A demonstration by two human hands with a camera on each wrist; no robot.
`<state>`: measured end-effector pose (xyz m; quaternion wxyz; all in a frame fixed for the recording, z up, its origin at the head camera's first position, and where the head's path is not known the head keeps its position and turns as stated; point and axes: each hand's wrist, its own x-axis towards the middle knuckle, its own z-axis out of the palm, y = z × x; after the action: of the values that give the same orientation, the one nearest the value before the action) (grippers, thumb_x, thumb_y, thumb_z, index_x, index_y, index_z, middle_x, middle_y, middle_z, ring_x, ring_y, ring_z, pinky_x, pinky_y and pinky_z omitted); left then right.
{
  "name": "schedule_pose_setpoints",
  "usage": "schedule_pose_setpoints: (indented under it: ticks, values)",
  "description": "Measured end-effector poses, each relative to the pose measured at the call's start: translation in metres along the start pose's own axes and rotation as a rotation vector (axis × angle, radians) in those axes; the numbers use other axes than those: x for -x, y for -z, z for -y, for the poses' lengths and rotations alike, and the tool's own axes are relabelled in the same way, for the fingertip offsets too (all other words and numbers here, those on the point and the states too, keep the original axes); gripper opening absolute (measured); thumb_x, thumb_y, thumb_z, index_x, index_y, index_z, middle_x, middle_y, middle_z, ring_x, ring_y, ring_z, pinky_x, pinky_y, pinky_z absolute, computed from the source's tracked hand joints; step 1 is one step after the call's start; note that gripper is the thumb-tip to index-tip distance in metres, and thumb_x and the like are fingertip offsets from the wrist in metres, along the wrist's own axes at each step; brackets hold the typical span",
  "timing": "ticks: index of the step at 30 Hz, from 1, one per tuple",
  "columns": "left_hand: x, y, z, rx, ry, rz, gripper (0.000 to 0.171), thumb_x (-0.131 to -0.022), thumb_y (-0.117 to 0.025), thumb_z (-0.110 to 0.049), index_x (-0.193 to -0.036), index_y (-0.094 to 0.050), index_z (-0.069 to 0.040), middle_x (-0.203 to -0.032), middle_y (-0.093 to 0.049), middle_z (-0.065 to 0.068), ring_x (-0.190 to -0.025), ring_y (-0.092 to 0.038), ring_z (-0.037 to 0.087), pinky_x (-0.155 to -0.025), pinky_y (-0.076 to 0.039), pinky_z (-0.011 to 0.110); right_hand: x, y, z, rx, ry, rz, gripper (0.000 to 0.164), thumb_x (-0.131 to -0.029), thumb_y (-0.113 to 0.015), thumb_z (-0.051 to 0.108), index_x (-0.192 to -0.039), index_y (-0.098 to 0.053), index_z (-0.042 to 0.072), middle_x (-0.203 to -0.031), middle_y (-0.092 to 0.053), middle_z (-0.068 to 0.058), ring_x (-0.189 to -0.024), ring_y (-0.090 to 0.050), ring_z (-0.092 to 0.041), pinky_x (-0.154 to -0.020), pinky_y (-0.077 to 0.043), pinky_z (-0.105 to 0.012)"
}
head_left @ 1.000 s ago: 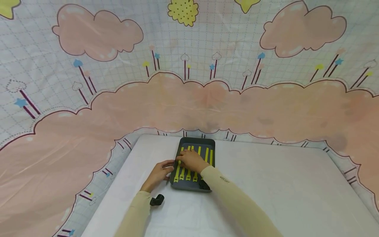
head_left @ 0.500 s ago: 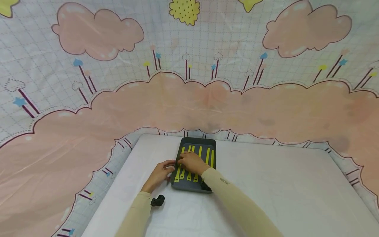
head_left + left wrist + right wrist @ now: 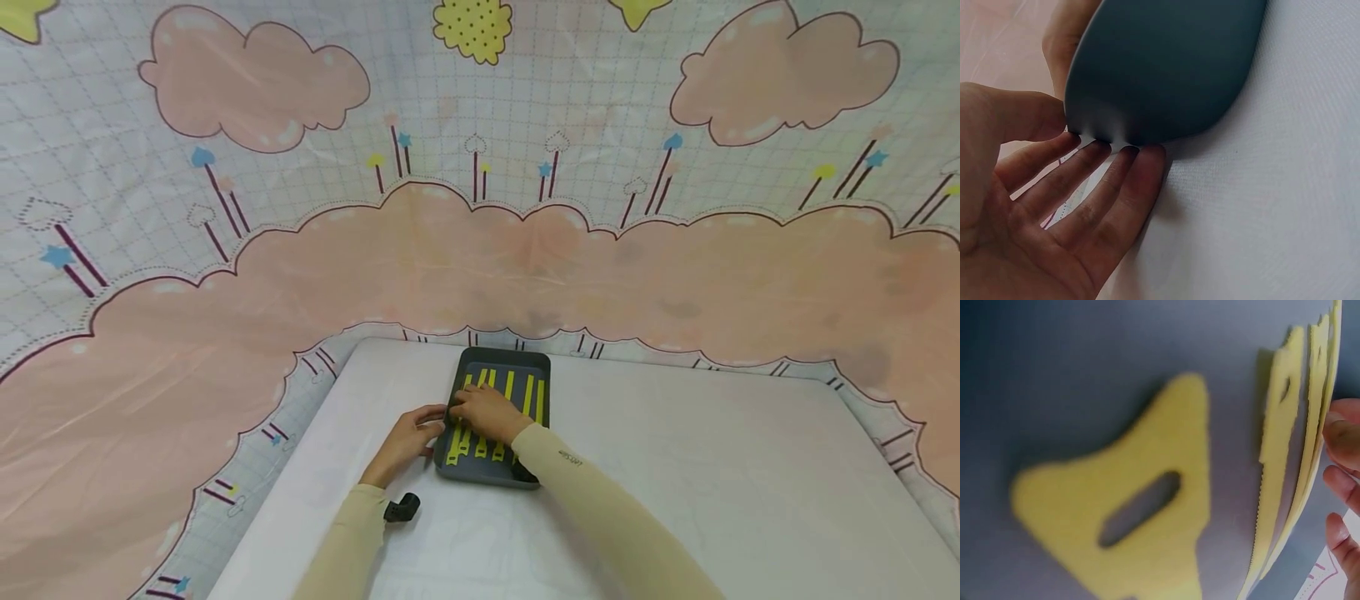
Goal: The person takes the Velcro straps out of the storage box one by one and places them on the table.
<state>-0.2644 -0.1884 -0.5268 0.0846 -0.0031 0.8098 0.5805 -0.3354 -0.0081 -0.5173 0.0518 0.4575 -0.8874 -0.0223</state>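
Several flat yellow hook-and-loop cable ties (image 3: 482,448) lie roughly side by side in a dark grey tray (image 3: 487,479). My right hand (image 3: 486,413) reaches over them to the tray's left side. There its thumb and fingertips pinch the outermost tie (image 3: 1326,425), seen nearly edge-on in the right wrist view. Another tie's slotted end (image 3: 1179,440) fills the foreground there. My left hand (image 3: 405,442) rests against the tray's left side. In the left wrist view its extended fingers (image 3: 1057,181) touch the tray's outer wall (image 3: 1160,69), with the thumb at the rim.
A white-covered table (image 3: 675,467) carries the tray near its back edge. Behind rises a patterned curtain (image 3: 570,275) with clouds. Small black devices sit at both wrists, one below the left hand (image 3: 402,507) and one over the tray's front right corner (image 3: 525,472).
My right fingertips have drawn slightly lower along the tray's left side. The left hand keeps its place at the tray, and the whole view has shifted a little.
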Motion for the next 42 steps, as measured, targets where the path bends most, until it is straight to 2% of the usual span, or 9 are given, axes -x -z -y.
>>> schedule_pose_setpoints:
  ticks: [7, 13, 17, 27, 32, 38, 42]
  values:
    - [0.001, -0.002, 0.000, 0.005, -0.014, 0.012, 0.042, -0.097, -0.056, -0.008, -0.139, -0.053, -0.005, -0.141, -0.053, 0.023, -0.121, -0.060, 0.035, -0.068, -0.058, 0.036, 0.003, -0.004, -0.004, 0.008, 0.017, -0.006, 0.022, -0.098, -0.062, 0.026, -0.117, -0.070, 0.030, -0.115, -0.065, 0.006, -0.114, -0.058, -0.014, -0.103, -0.049, -0.043]
    - [0.000, -0.004, 0.001, 0.019, -0.026, 0.030, 0.043, -0.097, -0.056, -0.008, -0.139, -0.053, -0.004, -0.141, -0.053, 0.024, -0.121, -0.059, 0.035, -0.068, -0.058, 0.037, 0.006, -0.003, -0.006, 0.052, 0.049, -0.003, 0.025, -0.101, -0.055, 0.027, -0.124, -0.065, 0.030, -0.120, -0.064, 0.005, -0.118, -0.056, -0.015, -0.104, -0.048, -0.042]
    - [-0.002, -0.004, 0.003, 0.020, -0.019, 0.026, 0.042, -0.097, -0.057, -0.009, -0.139, -0.054, -0.006, -0.141, -0.054, 0.022, -0.121, -0.060, 0.034, -0.068, -0.058, 0.036, 0.007, -0.002, -0.006, 0.080, 0.054, -0.013, 0.025, -0.102, -0.053, 0.027, -0.124, -0.065, 0.030, -0.122, -0.063, 0.004, -0.119, -0.056, -0.016, -0.105, -0.046, -0.042]
    - [-0.004, -0.004, 0.001, 0.005, -0.001, 0.015, 0.042, -0.098, -0.056, -0.010, -0.139, -0.054, -0.007, -0.141, -0.055, 0.020, -0.121, -0.060, 0.033, -0.069, -0.058, 0.035, 0.008, 0.006, -0.011, 0.101, 0.069, -0.069, 0.021, -0.101, -0.054, 0.028, -0.118, -0.065, 0.031, -0.121, -0.060, 0.003, -0.114, -0.053, -0.017, -0.098, -0.049, -0.038]
    - [-0.005, -0.003, 0.001, -0.005, 0.004, 0.010, 0.042, -0.098, -0.056, -0.010, -0.140, -0.053, -0.008, -0.142, -0.055, 0.019, -0.119, -0.061, 0.031, -0.069, -0.058, 0.035, 0.010, 0.013, -0.013, 0.121, 0.074, -0.117, 0.021, -0.100, -0.057, 0.024, -0.118, -0.064, 0.031, -0.123, -0.061, 0.007, -0.117, -0.053, -0.016, -0.100, -0.049, -0.039]
    - [-0.004, 0.000, 0.002, -0.007, -0.003, 0.012, 0.042, -0.098, -0.056, -0.009, -0.140, -0.053, -0.007, -0.141, -0.055, 0.021, -0.117, -0.062, 0.032, -0.068, -0.058, 0.035, 0.014, 0.022, -0.011, 0.072, 0.063, -0.110, 0.027, -0.096, -0.063, 0.014, -0.120, -0.062, 0.026, -0.122, -0.064, 0.008, -0.117, -0.054, -0.016, -0.105, -0.046, -0.044]
    - [-0.003, 0.002, 0.004, -0.007, -0.011, 0.021, 0.042, -0.099, -0.054, -0.009, -0.140, -0.052, -0.006, -0.141, -0.054, 0.022, -0.117, -0.062, 0.032, -0.069, -0.058, 0.035, 0.016, 0.026, -0.012, 0.022, 0.042, -0.114, 0.031, -0.093, -0.067, 0.009, -0.119, -0.062, 0.025, -0.118, -0.066, 0.009, -0.112, -0.055, -0.015, -0.104, -0.046, -0.037]
